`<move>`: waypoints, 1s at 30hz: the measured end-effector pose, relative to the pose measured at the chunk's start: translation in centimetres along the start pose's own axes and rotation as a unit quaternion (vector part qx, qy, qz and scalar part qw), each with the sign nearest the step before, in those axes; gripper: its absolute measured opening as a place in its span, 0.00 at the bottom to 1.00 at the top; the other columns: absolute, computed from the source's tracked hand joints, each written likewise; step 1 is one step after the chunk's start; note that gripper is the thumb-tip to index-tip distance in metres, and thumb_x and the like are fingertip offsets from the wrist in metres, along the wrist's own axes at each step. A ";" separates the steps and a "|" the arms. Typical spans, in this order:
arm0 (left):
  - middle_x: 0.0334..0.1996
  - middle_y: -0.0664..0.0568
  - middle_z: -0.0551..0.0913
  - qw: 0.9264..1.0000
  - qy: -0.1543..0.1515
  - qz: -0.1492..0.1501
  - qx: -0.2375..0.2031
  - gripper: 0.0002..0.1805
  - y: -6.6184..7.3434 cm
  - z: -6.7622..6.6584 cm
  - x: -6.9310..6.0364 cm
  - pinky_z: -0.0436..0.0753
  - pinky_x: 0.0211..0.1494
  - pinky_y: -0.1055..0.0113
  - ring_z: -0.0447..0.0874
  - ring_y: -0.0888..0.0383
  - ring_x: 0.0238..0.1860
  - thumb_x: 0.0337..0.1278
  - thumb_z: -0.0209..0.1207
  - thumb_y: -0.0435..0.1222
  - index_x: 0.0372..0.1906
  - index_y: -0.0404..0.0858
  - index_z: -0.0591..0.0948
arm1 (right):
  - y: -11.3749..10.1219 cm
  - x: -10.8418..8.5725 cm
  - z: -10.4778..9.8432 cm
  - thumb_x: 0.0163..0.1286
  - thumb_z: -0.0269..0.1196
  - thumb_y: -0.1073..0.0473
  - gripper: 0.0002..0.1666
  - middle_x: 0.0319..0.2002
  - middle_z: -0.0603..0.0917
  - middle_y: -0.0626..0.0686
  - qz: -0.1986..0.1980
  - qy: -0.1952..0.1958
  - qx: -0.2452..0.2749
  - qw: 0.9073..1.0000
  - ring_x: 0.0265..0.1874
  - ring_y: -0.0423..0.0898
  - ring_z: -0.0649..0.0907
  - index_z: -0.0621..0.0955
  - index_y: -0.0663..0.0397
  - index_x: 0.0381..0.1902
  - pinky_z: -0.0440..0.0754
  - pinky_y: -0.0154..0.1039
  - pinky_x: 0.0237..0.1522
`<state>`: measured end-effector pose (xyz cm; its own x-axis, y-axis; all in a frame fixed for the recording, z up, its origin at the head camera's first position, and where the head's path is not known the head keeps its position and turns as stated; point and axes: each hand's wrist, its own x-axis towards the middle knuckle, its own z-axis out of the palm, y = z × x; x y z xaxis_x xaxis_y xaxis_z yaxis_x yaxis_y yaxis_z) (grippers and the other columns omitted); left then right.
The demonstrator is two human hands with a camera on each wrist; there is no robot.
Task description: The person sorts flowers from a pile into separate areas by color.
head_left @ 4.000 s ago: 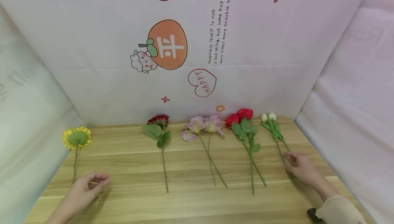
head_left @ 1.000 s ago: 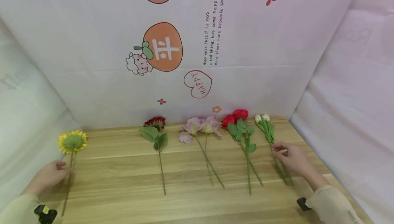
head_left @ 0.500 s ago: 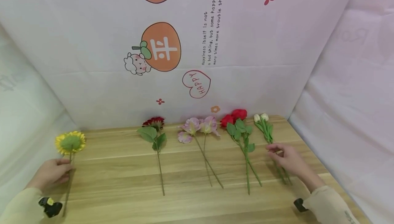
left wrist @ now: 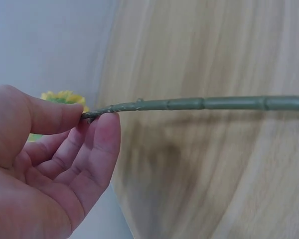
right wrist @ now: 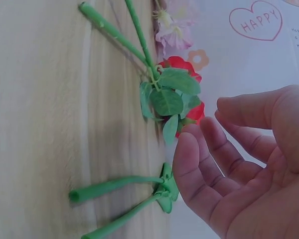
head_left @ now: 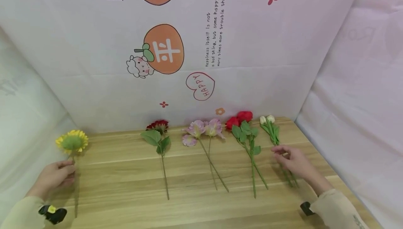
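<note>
At the table's left end my left hand [head_left: 53, 178] pinches the stem of a yellow sunflower [head_left: 72, 141]. In the left wrist view its green stem [left wrist: 204, 103] runs from between thumb and fingers, off the wood, casting a shadow. My right hand [head_left: 292, 160] hovers over the stems of two white tulips [head_left: 267, 120] at the right end. Seen from the right wrist, the fingers are loosely bent, thumb apart, with nothing between them; the green tulip stems [right wrist: 114, 185] lie below, their blossoms hidden behind the hand.
Between my hands lie a dark red flower [head_left: 158, 126] with leaves, pale purple flowers [head_left: 196, 129] with crossed stems, and two red roses [head_left: 244, 116]. A printed white cloth [head_left: 252, 47] stands behind the wooden table [head_left: 126, 173], with white cloth on both sides.
My left hand has moved from beside the sunflower onto its stem and now lifts it slightly, the stem's lower end swinging right. My right hand has shifted little over the tulips.
</note>
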<state>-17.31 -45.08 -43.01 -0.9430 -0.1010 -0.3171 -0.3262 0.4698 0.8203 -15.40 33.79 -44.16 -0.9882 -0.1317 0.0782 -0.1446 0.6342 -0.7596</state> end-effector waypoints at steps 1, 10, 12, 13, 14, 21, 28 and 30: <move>0.39 0.51 0.84 1.000 0.002 0.000 -0.003 0.36 0.2 0.1 -0.1 0.89 0.43 0.61 0.85 0.62 0.34 0.76 0.49 0.36 0.70 0.11 0.50 | -0.1 0.0 0.0 0.77 0.61 0.61 0.18 0.47 0.84 0.65 0.001 -0.001 0.000 1.000 0.33 0.56 0.85 0.79 0.66 0.58 0.87 0.44 0.29; 0.42 0.56 0.79 0.998 0.032 0.059 -0.011 0.35 2.0 1.2 -1.1 0.89 0.44 0.62 0.83 0.67 0.36 0.79 0.49 0.38 0.70 0.12 0.51 | -3.0 0.1 0.3 0.78 0.60 0.55 0.20 0.48 0.84 0.59 -0.018 -0.016 0.023 0.999 0.38 0.50 0.85 0.78 0.63 0.59 0.88 0.44 0.35; 0.42 0.59 0.77 0.997 0.032 0.073 -0.020 0.35 2.7 1.6 -1.3 0.89 0.44 0.63 0.82 0.68 0.37 0.79 0.49 0.37 0.70 0.13 0.50 | -4.0 0.1 0.4 0.78 0.60 0.56 0.21 0.48 0.84 0.59 -0.027 -0.021 0.036 0.999 0.38 0.48 0.85 0.78 0.64 0.60 0.89 0.45 0.37; 0.43 0.59 0.77 0.996 0.031 0.079 -0.022 0.35 3.1 1.9 -1.4 0.88 0.45 0.64 0.82 0.68 0.38 0.79 0.49 0.38 0.70 0.13 0.50 | -4.4 0.1 0.5 0.78 0.60 0.56 0.21 0.48 0.84 0.59 -0.032 -0.025 0.043 0.998 0.38 0.47 0.85 0.78 0.65 0.60 0.89 0.45 0.37; 0.44 0.58 0.76 0.996 0.029 0.086 -0.023 0.35 3.5 2.1 -1.5 0.88 0.45 0.64 0.82 0.68 0.38 0.79 0.49 0.37 0.71 0.14 0.50 | -4.8 0.1 0.6 0.78 0.60 0.57 0.20 0.48 0.84 0.59 -0.036 -0.027 0.048 0.998 0.38 0.47 0.84 0.78 0.65 0.60 0.89 0.46 0.37; 0.45 0.57 0.76 0.989 0.029 0.139 -0.035 0.34 6.5 4.4 -2.6 0.88 0.45 0.64 0.83 0.63 0.40 0.79 0.51 0.37 0.71 0.17 0.53 | -7.0 0.9 2.6 0.77 0.62 0.56 0.19 0.46 0.84 0.57 -0.053 -0.053 0.069 0.995 0.36 0.46 0.84 0.79 0.64 0.58 0.88 0.46 0.36; 0.45 0.54 0.76 0.983 0.018 0.176 -0.048 0.29 8.9 6.9 -3.2 0.88 0.44 0.64 0.81 0.64 0.40 0.79 0.51 0.36 0.69 0.19 0.57 | -9.3 1.9 5.8 0.77 0.61 0.59 0.15 0.44 0.84 0.57 -0.094 -0.087 0.103 0.986 0.35 0.48 0.84 0.80 0.62 0.56 0.88 0.45 0.33; 0.45 0.54 0.76 0.981 0.014 0.183 -0.056 0.27 9.6 7.6 -3.4 0.88 0.44 0.65 0.81 0.64 0.40 0.79 0.51 0.36 0.67 0.20 0.59 | -10.1 2.2 6.6 0.78 0.60 0.57 0.16 0.44 0.84 0.56 -0.093 -0.104 0.108 0.984 0.36 0.49 0.84 0.81 0.60 0.56 0.88 0.48 0.35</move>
<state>-16.75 -33.59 -37.69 -0.9993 0.0324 0.0204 0.0312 0.3802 0.9244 -15.80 22.06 -40.62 -0.9104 -0.3981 0.1125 -0.2866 0.4108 -0.8655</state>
